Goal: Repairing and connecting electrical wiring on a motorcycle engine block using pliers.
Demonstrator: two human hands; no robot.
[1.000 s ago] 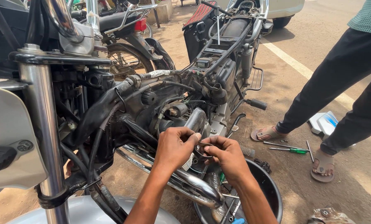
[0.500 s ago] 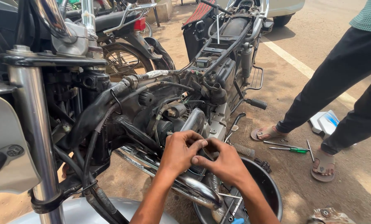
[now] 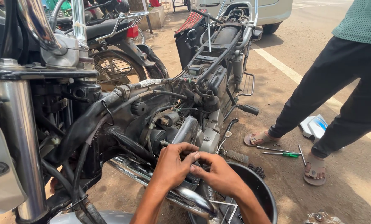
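A stripped motorcycle fills the view, its bare frame (image 3: pixel 218 54) running away from me and the engine (image 3: pixel 181 128) exposed low in the middle. My left hand (image 3: pixel 171 168) and my right hand (image 3: pixel 218 174) meet at the engine's side just above the chrome exhaust pipe (image 3: pixel 189 197). Fingertips of both hands pinch together around a small part there; the part itself is hidden by my fingers. The chrome fork tube (image 3: pixel 21 141) stands at the near left.
A black round basin (image 3: pixel 258 193) sits on the ground under my right forearm. A person in dark trousers and sandals (image 3: pixel 339 95) stands at the right. Screwdrivers (image 3: pixel 280 152) and a white-blue panel (image 3: pixel 314 126) lie by their feet. Another motorcycle (image 3: pixel 110 45) is parked behind.
Both hands have dropped slightly and drawn closer together at the engine's side. The view has shifted a little; the standing person has not moved.
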